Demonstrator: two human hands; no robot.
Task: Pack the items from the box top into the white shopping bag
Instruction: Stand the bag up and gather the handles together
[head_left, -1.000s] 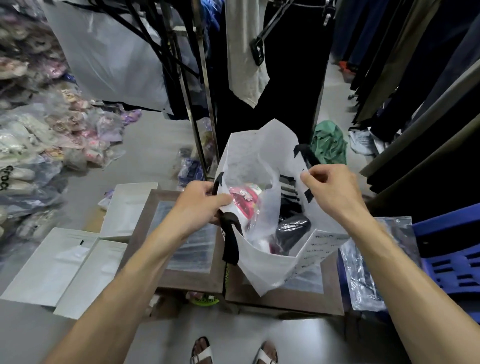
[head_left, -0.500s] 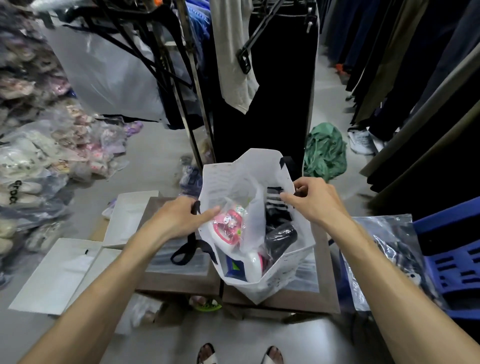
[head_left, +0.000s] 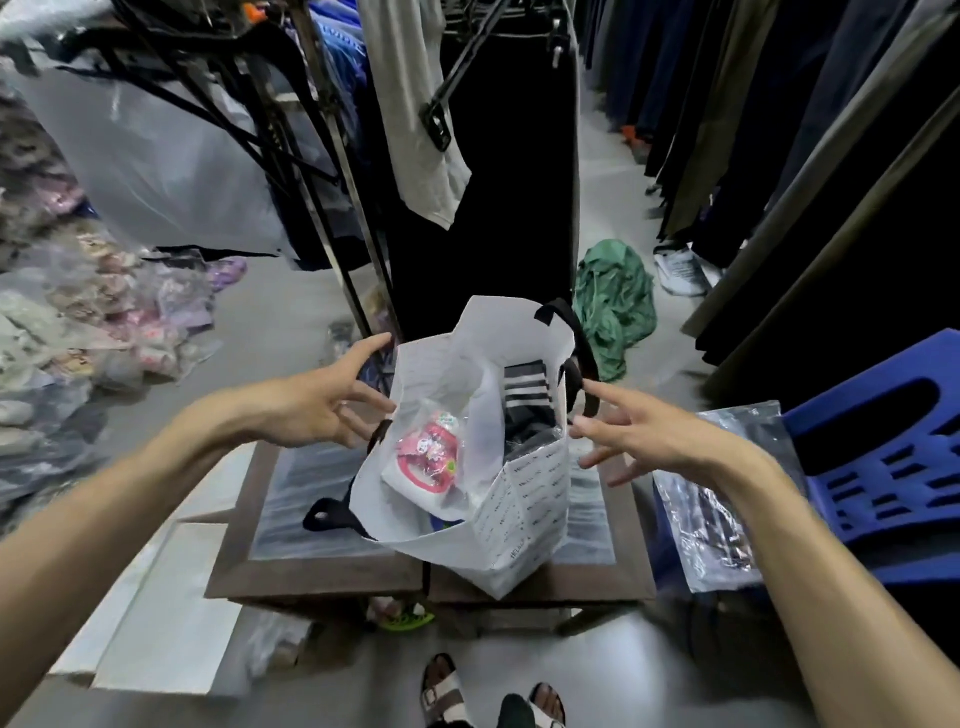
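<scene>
1. White shopping bag (head_left: 524, 519) stands mid-frame on the box top (head_left: 322, 566), mouth open.
2. Inside: pink packaged item (head_left: 428, 457), black striped garment (head_left: 527, 400).
3. Left hand (head_left: 317, 405): fingers spread, holds nothing, just left of the bag.
4. Right hand (head_left: 639, 431): fingers spread, holds nothing, just right of the bag.

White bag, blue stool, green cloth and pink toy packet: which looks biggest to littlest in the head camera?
1. white bag and blue stool: look about alike; the stool runs off the picture's edge, so I won't rank them.
2. green cloth, though it lies farther away.
3. pink toy packet.
</scene>
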